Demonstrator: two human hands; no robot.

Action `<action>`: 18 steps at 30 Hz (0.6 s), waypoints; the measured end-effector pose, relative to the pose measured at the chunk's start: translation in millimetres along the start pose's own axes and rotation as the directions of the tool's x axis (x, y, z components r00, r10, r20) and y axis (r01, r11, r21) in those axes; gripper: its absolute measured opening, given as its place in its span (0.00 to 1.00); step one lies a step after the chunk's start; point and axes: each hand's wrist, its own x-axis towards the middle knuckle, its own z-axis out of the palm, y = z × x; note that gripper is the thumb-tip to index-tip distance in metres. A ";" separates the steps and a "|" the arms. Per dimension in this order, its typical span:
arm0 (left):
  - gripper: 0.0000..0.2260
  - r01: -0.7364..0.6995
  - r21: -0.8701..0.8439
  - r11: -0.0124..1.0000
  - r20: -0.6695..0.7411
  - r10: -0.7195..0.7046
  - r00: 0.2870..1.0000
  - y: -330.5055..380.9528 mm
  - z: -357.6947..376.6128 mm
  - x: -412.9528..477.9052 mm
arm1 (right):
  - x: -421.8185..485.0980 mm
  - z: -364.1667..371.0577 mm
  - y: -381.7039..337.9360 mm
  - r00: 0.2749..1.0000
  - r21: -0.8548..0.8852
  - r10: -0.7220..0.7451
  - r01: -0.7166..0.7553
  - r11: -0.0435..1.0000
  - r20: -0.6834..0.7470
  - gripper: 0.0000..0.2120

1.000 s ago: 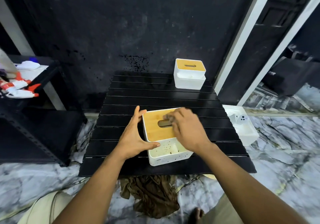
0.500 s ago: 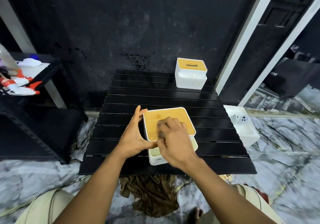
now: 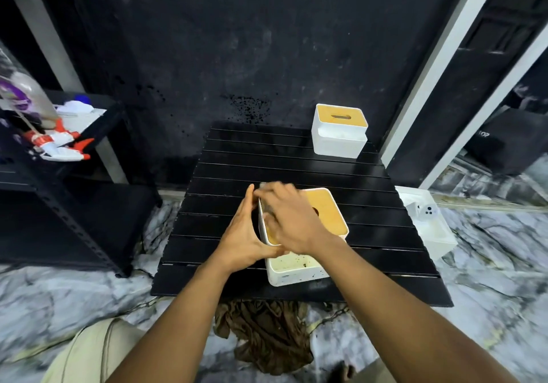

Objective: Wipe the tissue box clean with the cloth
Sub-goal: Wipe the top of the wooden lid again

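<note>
Shelf: a black rack [image 3: 74, 202] stands at the far left, with spray bottles [image 3: 59, 148] lying on its top level.
Left hand: the left hand [image 3: 243, 234] clasps the tissue box's near-left corner, with straight fingers flat along the left wall and the thumb across the near side.
Cloth: only a small grey cloth [image 3: 268, 206] edge shows under the right fingers, at the lid's left rim, and it is blurred.
Rag: a brown rag [image 3: 267, 332] lies crumpled on the marble floor below the table's near edge.
Right hand: the right hand [image 3: 293, 219] has its fingers bent down over the cloth and presses it onto the lid. It is motion-blurred.
Tissue box: the white tissue box [image 3: 296, 270] with a wooden lid sits on the near half of the table, and dark specks show on its front.
Table: a black slatted table [image 3: 267, 157].
Second box: a matching second box [image 3: 338, 139] stands at the far-right corner, well apart.
Floor, right: a white tray [image 3: 436, 234] rests beside the table.
</note>
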 end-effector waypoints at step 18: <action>0.59 0.008 0.089 0.996 -0.038 -0.004 0.999 0.0 2.4 -3.1 | -72.0 -11.2 20.2 0.831 -0.128 0.463 -0.519 0.845 -0.310 0.14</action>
